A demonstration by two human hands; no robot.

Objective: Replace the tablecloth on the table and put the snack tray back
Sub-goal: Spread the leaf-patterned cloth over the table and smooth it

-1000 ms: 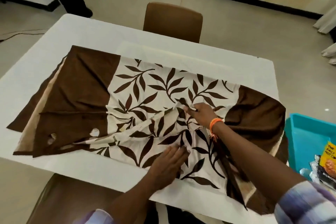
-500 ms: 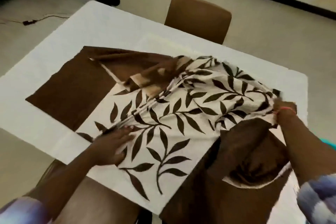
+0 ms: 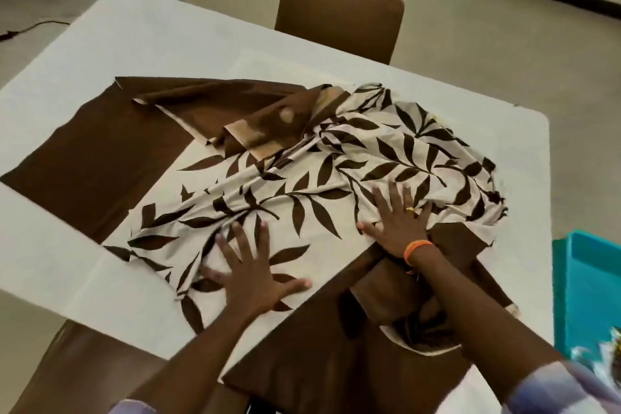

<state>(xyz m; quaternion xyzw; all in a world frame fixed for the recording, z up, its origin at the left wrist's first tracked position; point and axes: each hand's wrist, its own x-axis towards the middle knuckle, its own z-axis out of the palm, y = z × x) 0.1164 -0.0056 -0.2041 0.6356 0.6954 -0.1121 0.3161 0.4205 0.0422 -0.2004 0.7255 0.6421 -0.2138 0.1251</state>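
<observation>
Half a second ago the right hand (image 3: 398, 227) gripped a bunched edge of the tablecloth (image 3: 302, 178) out at the worktop's right side; now it has let go and lies flat on the leaf-printed cloth, fingers straight and spread wide, an orange band at its wrist. The left hand (image 3: 253, 274) has shifted from the cloth's left part toward the middle near edge and also presses flat, fingers fanned wide, thumb pointing toward 3 o'clock. Neither hand holds anything.

The tablecloth lies partly unfolded on the white worktop (image 3: 141, 44), still rumpled. Its cream, leaf-patterned centre spreads under both palms and runs on from the right hand toward 12 and 1 o'clock, where it is heaped in folds. A plain brown panel lies flat at 10 o'clock from the left hand, with a folded-over brown flap beyond it at 11 o'clock. Another brown panel hangs over the near edge of the worktop, at 5 o'clock from the left hand and beneath the right forearm.

The teal snack tray (image 3: 584, 282) sits off the worktop at 3 o'clock from the right hand, well apart, with packets blurred at its near corner. A brown chair (image 3: 339, 10) stands at the worktop's far side.
</observation>
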